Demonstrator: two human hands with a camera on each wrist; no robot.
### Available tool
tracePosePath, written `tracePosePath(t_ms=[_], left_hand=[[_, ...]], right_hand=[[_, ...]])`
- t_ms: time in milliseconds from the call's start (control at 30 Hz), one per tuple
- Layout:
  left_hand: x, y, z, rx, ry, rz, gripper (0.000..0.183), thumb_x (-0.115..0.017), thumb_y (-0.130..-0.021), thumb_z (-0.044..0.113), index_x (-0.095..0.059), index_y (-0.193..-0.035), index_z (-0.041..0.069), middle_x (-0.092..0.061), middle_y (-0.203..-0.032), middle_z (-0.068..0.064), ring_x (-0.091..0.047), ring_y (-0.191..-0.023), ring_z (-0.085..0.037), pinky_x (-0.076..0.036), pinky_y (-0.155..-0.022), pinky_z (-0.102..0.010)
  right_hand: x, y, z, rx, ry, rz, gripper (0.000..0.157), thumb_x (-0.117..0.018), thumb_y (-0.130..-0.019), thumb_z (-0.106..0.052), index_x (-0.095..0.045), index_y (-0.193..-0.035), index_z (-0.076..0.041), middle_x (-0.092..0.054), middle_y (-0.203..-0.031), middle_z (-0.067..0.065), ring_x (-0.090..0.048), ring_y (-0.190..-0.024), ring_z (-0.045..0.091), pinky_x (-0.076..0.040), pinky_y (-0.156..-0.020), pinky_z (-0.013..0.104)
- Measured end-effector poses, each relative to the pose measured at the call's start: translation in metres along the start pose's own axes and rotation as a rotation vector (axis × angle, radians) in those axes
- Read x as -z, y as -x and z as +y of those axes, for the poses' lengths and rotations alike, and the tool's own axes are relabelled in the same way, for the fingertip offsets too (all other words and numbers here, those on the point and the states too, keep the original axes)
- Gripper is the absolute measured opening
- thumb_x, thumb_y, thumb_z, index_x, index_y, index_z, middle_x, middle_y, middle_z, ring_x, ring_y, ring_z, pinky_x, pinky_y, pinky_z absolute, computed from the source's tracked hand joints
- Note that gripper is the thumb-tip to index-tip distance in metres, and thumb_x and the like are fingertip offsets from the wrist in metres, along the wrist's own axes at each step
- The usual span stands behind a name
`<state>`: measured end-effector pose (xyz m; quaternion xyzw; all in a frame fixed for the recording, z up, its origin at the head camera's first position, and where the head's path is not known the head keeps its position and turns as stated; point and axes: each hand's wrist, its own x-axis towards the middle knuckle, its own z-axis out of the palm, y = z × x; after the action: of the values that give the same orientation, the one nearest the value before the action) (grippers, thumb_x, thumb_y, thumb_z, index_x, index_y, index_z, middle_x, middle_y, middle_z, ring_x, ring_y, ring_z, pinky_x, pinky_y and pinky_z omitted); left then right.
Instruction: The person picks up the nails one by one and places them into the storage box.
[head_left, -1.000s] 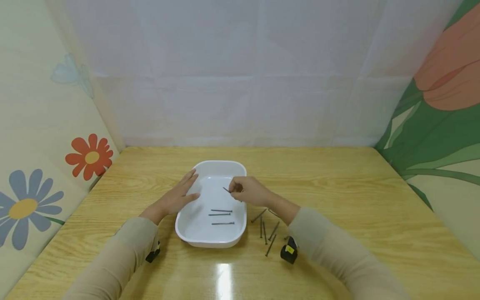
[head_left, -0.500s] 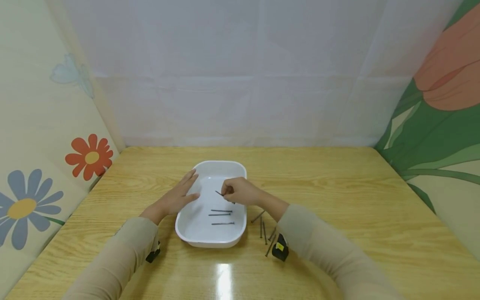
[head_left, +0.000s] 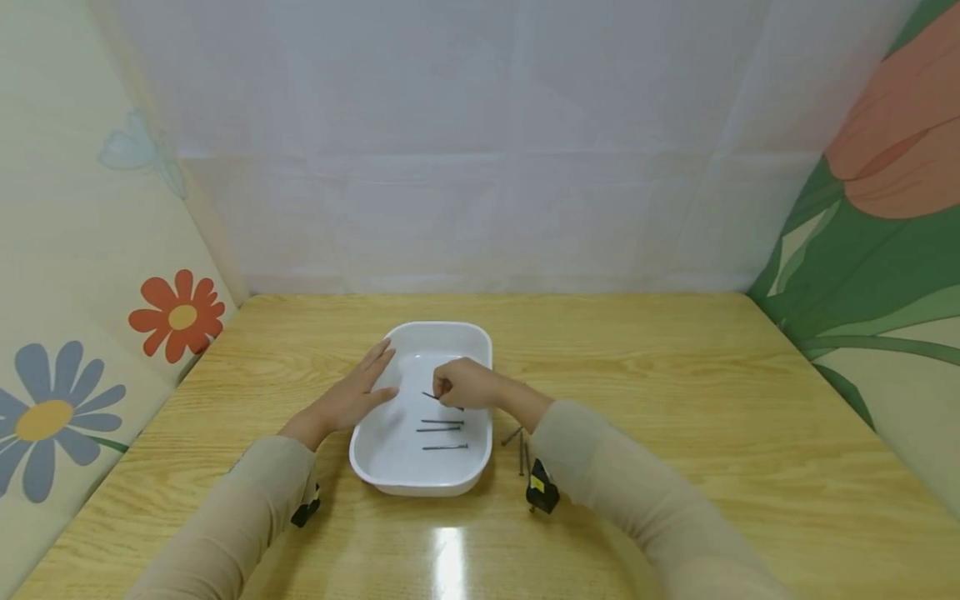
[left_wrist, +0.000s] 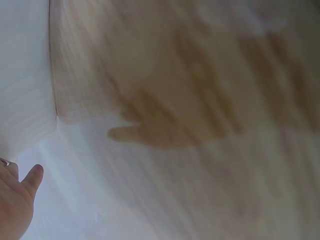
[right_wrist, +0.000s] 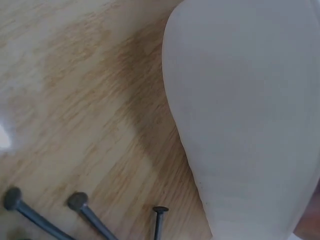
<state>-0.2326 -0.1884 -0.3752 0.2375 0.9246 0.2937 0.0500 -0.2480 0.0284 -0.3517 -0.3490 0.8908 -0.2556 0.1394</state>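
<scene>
A white rectangular tray (head_left: 375,471) with rounded corners stands on the wooden table. My left hand (head_left: 351,396) rests on its left rim, fingers straight and spread; the left wrist view catches part of that hand (left_wrist: 17,205) at the tray's side. Inside the tray, my right hand (head_left: 468,385) pinches a nail (head_left: 428,395) between curled fingers, low over the tray floor. Several nails (head_left: 442,430) lie there roughly parallel, just nearer than the held one. In the right wrist view the tray's outer wall (right_wrist: 240,120) hides most of that hand.
Loose nails (head_left: 522,454) lie on the table right of the tray, partly hidden by the right forearm; their heads show in the right wrist view, one nail (right_wrist: 159,220) close to the tray. Black wrist devices (head_left: 543,487) hang below both sleeves. A white cloth (head_left: 480,167) backs the table (head_left: 675,358).
My right hand has moved left and slightly nearer across the tray, carrying the nail down toward the row of nails. The left hand has stayed on the rim.
</scene>
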Motion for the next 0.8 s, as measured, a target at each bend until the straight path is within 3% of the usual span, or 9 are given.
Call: tracePosePath(t_ms=[467, 800], left_hand=[[0.001, 0.0, -0.001, -0.002, 0.006, -0.002, 0.062, -0.043, -0.091, 0.027, -0.011, -0.138, 0.003, 0.002, -0.144, -0.009, -0.002, -0.128, -0.031, -0.014, -0.097, -0.052], [0.001, 0.001, 0.0, 0.011, 0.019, -0.013, 0.061, -0.042, -0.091, 0.027, -0.011, -0.138, 0.004, 0.002, -0.144, -0.008, -0.001, -0.128, -0.03, -0.013, -0.098, -0.051]], right_hand=[[-0.004, -0.018, -0.001, -0.052, 0.16, -0.085, 0.013, -0.057, -0.076, 0.0, -0.056, -0.068, -0.011, -0.052, -0.065, -0.005, -0.047, -0.064, 0.009, -0.039, -0.06, 0.019], [-0.012, -0.025, -0.001, -0.089, 0.199, -0.095, 0.014, -0.055, -0.075, 0.001, -0.056, -0.067, -0.011, -0.052, -0.064, -0.004, -0.047, -0.063, 0.01, -0.039, -0.06, 0.019]])
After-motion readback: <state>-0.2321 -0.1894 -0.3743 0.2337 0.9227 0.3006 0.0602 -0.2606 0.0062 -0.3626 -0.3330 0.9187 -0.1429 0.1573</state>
